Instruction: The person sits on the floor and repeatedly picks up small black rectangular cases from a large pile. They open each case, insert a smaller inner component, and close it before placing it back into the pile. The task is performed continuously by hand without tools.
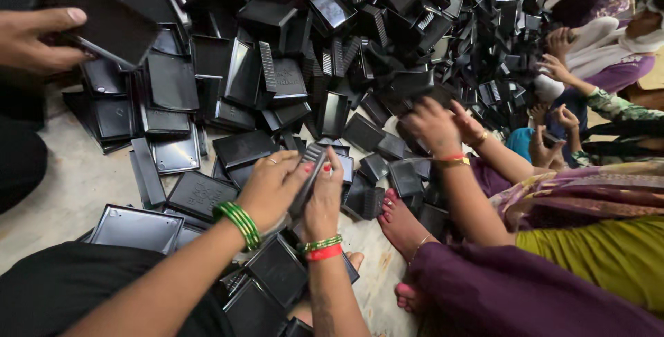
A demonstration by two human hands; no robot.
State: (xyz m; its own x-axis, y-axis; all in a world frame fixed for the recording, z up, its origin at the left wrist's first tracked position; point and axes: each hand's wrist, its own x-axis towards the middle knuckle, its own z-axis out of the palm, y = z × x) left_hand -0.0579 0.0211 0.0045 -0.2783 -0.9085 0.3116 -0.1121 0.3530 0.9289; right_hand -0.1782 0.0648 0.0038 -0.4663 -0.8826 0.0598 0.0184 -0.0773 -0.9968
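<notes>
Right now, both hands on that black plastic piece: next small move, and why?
Probably press the two halves together and square them. The left hand and right hand both clamp one ribbed black plastic piece edge-up over the floor, thumbs along its seam, with similar parts close by.

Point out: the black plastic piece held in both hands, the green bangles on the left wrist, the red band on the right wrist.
black plastic piece (309, 174), head view, its ribbed edge
green bangles (238, 224), head view, mid-stack
red band (324, 253), head view, top face
</notes>
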